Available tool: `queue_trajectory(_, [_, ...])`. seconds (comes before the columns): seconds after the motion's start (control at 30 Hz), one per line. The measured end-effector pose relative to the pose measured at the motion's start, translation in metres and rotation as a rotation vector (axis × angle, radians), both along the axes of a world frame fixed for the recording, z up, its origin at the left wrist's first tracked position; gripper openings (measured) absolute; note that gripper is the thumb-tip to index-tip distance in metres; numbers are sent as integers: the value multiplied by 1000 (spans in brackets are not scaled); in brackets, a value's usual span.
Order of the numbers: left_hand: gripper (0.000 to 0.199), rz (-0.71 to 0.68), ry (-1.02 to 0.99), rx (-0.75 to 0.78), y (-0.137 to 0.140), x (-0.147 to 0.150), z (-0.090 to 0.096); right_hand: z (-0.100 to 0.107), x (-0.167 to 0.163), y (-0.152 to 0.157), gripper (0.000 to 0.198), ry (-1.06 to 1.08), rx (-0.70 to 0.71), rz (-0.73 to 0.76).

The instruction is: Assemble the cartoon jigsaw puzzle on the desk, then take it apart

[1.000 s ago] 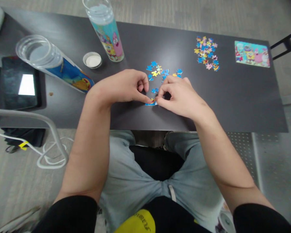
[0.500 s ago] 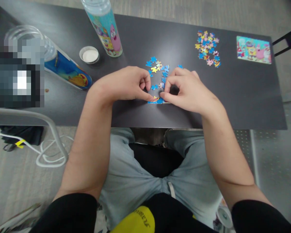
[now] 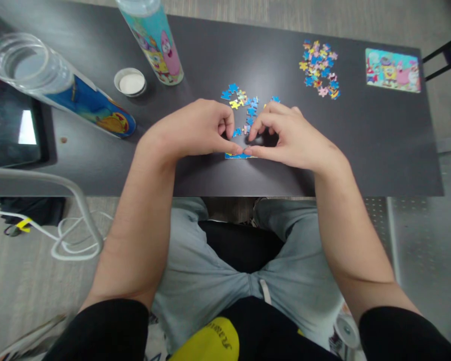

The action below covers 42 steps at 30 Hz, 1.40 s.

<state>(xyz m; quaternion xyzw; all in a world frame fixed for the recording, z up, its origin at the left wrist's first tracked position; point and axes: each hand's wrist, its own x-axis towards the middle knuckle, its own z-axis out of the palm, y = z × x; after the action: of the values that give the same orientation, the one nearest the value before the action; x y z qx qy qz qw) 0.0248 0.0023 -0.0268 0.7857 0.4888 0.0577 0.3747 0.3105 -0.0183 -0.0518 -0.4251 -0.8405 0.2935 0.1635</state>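
- puzzle strip [image 3: 237, 156] is lying on the table [image 3: 218, 180], at both thumb tips
- left hand [image 3: 201, 125] and right hand [image 3: 291, 133] are touching it, fingers bending; can't tell if either is pinching
- strip is showing blue and yellow, straight lower edge
- yellow patch [image 3: 212, 342] is carrying dark script, illegible

The puzzle pile [image 3: 316, 60] lies on the table [image 3: 379, 150], left of the picture [image 3: 393, 71].
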Motion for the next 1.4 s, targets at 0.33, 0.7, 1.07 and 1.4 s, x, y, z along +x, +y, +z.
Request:
queue_trajectory(0.33, [45, 17, 27, -26, 1, 0, 2, 11, -2, -3, 27, 40, -98, -53])
queue_trajectory(0.7, [46, 24, 2, 1, 0, 2, 2, 10, 0, -1, 30, -14, -74, -17])
queue_trajectory(1.07, [42, 7, -12, -5, -1, 3, 3, 4, 5, 1, 29, 60, -109, -48])
queue_trajectory(1.4, [45, 3, -59, -13, 1, -4, 2, 10, -3, -3, 29, 5, -64, -31])
